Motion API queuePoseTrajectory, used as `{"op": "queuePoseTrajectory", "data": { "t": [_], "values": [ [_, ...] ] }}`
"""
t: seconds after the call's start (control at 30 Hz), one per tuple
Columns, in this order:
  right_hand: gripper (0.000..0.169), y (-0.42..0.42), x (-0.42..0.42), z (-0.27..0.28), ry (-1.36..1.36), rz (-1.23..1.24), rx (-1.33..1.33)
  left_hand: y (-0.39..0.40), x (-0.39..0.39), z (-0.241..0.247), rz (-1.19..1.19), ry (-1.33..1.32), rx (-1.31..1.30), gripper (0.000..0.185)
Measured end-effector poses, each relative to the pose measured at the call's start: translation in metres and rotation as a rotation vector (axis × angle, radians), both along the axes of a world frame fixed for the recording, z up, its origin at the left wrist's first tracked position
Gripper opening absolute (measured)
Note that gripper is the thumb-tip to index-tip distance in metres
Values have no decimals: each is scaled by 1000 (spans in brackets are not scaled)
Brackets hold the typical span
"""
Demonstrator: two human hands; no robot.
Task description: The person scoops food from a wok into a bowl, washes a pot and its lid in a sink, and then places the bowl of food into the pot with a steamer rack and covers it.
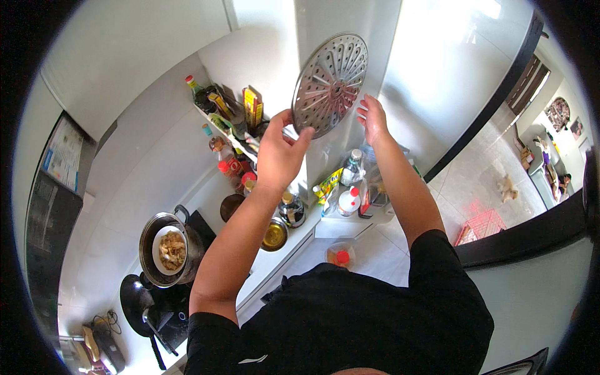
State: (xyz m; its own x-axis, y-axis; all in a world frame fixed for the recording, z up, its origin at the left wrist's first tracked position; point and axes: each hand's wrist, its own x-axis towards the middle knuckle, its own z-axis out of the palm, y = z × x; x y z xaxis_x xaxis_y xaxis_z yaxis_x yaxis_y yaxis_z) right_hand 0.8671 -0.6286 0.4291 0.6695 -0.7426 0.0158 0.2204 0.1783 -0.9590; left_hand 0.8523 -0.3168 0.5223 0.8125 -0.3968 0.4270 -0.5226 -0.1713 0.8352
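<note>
A round perforated metal steamer plate (332, 84) is held up on edge in front of me. My left hand (286, 150) grips its lower left rim between thumb and fingers. My right hand (373, 119) is raised just right of the plate, fingers apart, with a gap between it and the rim. To the lower left, a steel pot (161, 280) on the stove holds a white bowl (158, 258) with pieces of food in it. Below the pot lies a black wok (133, 304) with a metal utensil (157, 328) in it.
Bottles and packets crowd a wall shelf (225, 129). Sauce bottles (291, 211) and a metal bowl of yellow liquid (273, 236) stand on the counter. A low stand (344, 230) carries more bottles. A red-lidded container (340, 257) is near the floor; a pink wire cage (483, 227) stands further right.
</note>
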Motion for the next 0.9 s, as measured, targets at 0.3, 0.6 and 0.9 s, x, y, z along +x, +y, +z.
{"op": "queuePoseTrajectory", "data": {
  "t": [0.3,0.6,0.9],
  "values": [
    [28,-23,20,7,-9,204,100,-37,19,-6,122,20,-167,18],
    [22,-40,12,4,-124,225,178,-43,13,0,124,54,-191,17],
    [25,13,-66,9,-336,292,216,43,-32,-32,11,-77,-183,13]
  ]
}}
